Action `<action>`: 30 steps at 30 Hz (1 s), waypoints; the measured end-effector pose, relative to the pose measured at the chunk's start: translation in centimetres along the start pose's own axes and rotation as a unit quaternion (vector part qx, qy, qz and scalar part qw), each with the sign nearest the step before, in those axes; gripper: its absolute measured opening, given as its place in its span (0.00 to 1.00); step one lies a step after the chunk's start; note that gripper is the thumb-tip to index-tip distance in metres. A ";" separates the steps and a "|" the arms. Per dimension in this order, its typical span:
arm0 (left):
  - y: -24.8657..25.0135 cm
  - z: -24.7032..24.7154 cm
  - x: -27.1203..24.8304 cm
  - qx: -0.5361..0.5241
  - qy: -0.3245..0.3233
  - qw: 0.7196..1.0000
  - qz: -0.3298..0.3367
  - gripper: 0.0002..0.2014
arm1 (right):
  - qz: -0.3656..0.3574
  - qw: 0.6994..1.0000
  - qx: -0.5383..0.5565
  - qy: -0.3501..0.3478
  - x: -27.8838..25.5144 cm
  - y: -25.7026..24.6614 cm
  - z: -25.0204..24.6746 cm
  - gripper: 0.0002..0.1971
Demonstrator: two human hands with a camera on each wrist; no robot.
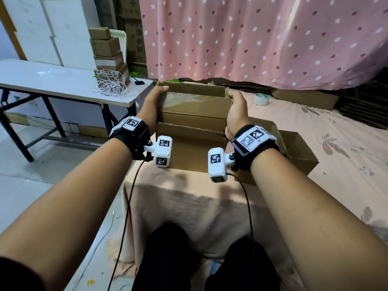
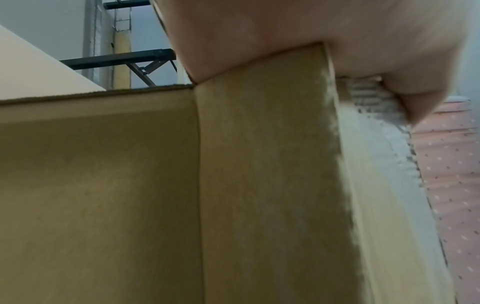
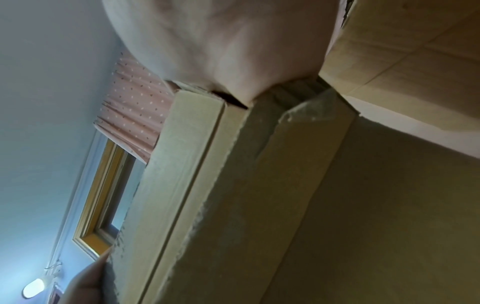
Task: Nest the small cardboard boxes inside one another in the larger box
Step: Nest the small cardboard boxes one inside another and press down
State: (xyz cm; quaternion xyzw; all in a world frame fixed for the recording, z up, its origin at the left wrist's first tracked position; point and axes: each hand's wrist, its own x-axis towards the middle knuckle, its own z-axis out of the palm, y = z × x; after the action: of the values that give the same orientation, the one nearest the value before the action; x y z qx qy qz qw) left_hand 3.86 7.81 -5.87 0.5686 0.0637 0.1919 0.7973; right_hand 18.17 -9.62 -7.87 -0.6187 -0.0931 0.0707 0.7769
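Seated at a cloth-covered bed (image 1: pixel 210 206), knees just below the frame's lower edge. Nearest, the larger box (image 1: pixel 189 152), open-topped on the cloth. Half sunk into its mouth, the small cardboard box (image 1: pixel 195 108), flaps up, carried level between two palms, apparently so it drops square inside without catching the rim. Left hand (image 1: pixel 152 106) flat along the left wall, fingers (image 1: pixel 164 88) hooked over the top edge; right hand (image 1: pixel 236 110) mirroring on the right wall, fingers curled over the far corner, gripping. To the right, touching the larger box, another open box (image 1: pixel 298 152), likely next in line. Farther back, a tape roll (image 1: pixel 261 99) on the bed. Off left, a counter (image 1: pixel 52 78) with tangled cord (image 1: pixel 111 89) and stacked boxes (image 1: pixel 108 51). Behind, a dotted pink curtain (image 1: pixel 262 38).
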 end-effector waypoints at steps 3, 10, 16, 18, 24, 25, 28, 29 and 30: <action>0.1 0.0 -0.2 0.004 0.013 1.000 -0.009 0.14 | -0.005 1.000 0.001 0.006 -1.1 -0.7 0.3 0.37; -0.7 -0.5 -0.2 0.014 0.016 1.000 -0.019 0.15 | -0.018 1.000 0.016 0.015 -1.6 -0.2 0.2 0.35; -0.8 -0.4 0.0 0.001 0.013 1.000 -0.010 0.14 | -0.019 0.999 0.018 0.019 -2.0 -0.4 0.4 0.41; -0.8 -0.5 0.1 0.000 0.017 1.000 -0.010 0.15 | -0.013 1.000 0.009 0.010 -1.1 0.2 0.2 0.39; -0.9 -0.5 0.2 0.030 0.017 0.999 -0.007 0.15 | 0.003 1.000 -0.005 -0.006 -3.1 -0.8 0.3 0.20; -0.9 -0.5 0.2 0.034 0.013 0.999 -0.008 0.15 | 0.007 1.000 -0.006 -0.006 -3.2 -0.8 0.2 0.22; -0.8 -0.4 -0.1 0.040 0.004 0.999 -0.001 0.15 | 0.017 1.000 -0.008 -0.006 -3.4 -1.0 0.3 0.25; -0.7 -0.4 -0.2 0.041 0.003 0.999 0.002 0.17 | 0.018 1.000 -0.006 -0.003 -3.6 -1.1 0.3 0.26; -0.6 -0.4 -0.3 0.037 0.001 0.999 0.006 0.20 | 0.019 1.000 -0.007 -0.001 -3.6 -1.2 0.3 0.27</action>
State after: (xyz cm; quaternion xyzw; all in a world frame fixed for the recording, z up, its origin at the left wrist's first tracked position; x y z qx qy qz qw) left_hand 3.60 7.90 -6.57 0.5977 0.0684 0.1949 0.7747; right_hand 14.54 -10.38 -6.85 -0.6256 -0.0820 0.0855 0.7711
